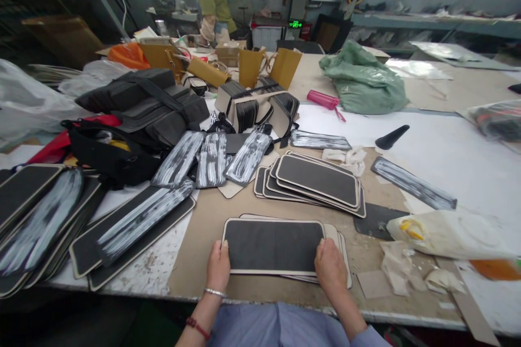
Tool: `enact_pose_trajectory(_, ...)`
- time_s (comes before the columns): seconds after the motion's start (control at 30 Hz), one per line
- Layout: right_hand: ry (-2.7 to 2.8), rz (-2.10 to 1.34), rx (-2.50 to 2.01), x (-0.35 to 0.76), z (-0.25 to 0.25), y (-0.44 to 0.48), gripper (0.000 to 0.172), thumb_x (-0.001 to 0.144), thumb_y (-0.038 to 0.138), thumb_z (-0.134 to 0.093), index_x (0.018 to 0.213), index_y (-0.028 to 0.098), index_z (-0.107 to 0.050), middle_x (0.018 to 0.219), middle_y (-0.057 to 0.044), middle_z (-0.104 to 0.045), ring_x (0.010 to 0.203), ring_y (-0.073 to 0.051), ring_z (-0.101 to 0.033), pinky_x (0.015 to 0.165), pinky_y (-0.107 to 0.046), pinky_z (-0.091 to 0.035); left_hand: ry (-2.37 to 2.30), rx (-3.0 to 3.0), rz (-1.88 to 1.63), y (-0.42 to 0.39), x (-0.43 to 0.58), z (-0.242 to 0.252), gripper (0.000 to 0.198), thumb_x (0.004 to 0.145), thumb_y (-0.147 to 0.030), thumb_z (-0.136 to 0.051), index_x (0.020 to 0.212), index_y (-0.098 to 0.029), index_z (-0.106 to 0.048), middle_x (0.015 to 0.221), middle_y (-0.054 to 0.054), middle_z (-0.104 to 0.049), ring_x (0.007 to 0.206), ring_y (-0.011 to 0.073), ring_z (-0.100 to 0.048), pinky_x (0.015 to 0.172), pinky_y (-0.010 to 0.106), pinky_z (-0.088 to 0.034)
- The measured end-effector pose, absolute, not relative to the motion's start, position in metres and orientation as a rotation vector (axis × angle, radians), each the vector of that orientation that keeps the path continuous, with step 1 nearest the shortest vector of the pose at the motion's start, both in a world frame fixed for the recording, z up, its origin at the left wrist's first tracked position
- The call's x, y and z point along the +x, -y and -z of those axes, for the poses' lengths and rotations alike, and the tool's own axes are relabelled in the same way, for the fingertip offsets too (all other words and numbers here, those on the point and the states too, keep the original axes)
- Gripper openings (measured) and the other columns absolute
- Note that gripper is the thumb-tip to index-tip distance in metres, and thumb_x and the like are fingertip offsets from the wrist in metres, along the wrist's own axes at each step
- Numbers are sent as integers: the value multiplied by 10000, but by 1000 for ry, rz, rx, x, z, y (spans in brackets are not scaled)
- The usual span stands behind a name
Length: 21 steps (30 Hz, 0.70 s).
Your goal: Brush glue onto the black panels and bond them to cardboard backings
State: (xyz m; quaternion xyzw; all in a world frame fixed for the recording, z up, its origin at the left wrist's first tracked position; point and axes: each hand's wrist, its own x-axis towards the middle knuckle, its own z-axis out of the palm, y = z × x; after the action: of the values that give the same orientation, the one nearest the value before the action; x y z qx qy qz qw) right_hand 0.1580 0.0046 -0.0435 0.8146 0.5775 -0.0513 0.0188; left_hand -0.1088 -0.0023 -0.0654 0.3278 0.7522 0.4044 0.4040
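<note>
evidently left hand: fingers extended, pressing top panel edge
right hand: likewise opposite edge, squaring it over stack

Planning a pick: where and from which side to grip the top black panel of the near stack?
Likely by its two short ends, from left and right: the top black panel lies flat and wide on its stack, and the left hand and right hand rest at those ends.

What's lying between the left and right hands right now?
A dark panel with a cream border fills the whole gap. The left hand and right hand touch its near corners, as the head view shows.
</note>
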Motion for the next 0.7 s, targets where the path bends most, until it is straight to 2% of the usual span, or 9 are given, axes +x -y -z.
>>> enact_pose_trajectory(0.2, -1839, 207, 2493, 168, 41, -7, 355, 913, 251, -203, 796, 150, -523, 714, -104, -584, 676, -216, -554, 609, -312, -380, -1906, 833, -1033, 6, -107, 67, 405, 704, -620, -422, 639, -223, -464, 592, -22, -486, 621, 170, -456, 615, 284, -375)
enact_pose_trajectory(0.27, -1876, 211, 2485, 173, 38, -9, 358, 912, 257, -208, 852, 132, -538, 776, -117, -592, 741, -222, -556, 681, -324, -401, -1904, 830, -1039, 9, -105, 64, 412, 717, -623, -414, 657, -220, -474, 603, -25, -488, 628, 167, -461, 623, 280, -383)
enact_pose_trajectory(0.33, -2001, 140, 2522, 170, 32, -9, 360, 908, 269, -235, 985, 83, -534, 935, -162, -589, 917, -248, -536, 819, -363, -392, -1900, 827, -1037, 13, -103, 60, 418, 724, -627, -412, 663, -218, -477, 606, -27, -489, 629, 164, -463, 624, 276, -388)
enact_pose_trajectory(0.43, -2424, 21, 2491, 137, 25, -5, 412, 902, 286, -293, 1197, 44, -448, 1215, -202, -482, 1182, -269, -390, 973, -422, -320, -1884, 832, -1028, 19, -102, 56, 418, 725, -624, -427, 671, -213, -481, 609, -27, -497, 633, 164, -469, 622, 275, -392)
enact_pose_trajectory(0.5, -2713, 80, 2286, 106, 25, -3, 436, 889, 275, -354, 1284, 93, -392, 1332, -157, -400, 1271, -251, -291, 1008, -418, -315, -1871, 844, -1029, 22, -103, 56, 417, 715, -623, -443, 696, -209, -490, 629, -23, -514, 655, 170, -481, 638, 279, -397)
enact_pose_trajectory(0.6, -2922, 242, 2005, 79, 35, 1, 541, 861, 245, -420, 1369, 125, -279, 1394, -123, -335, 1310, -242, -225, 1011, -423, -348, -1886, 826, -1018, 23, -105, 59, 436, 692, -636, -448, 731, -205, -505, 648, -16, -540, 672, 181, -497, 649, 292, -405)
enact_pose_trajectory(0.7, -2935, 287, 1987, 94, 51, 9, 584, 877, 224, -400, 1407, 122, -179, 1395, -136, -334, 1313, -239, -217, 1005, -435, -368, -1933, 776, -1020, 23, -102, 63, 454, 670, -648, -451, 725, -203, -517, 638, -17, -545, 663, 184, -507, 637, 294, -407)
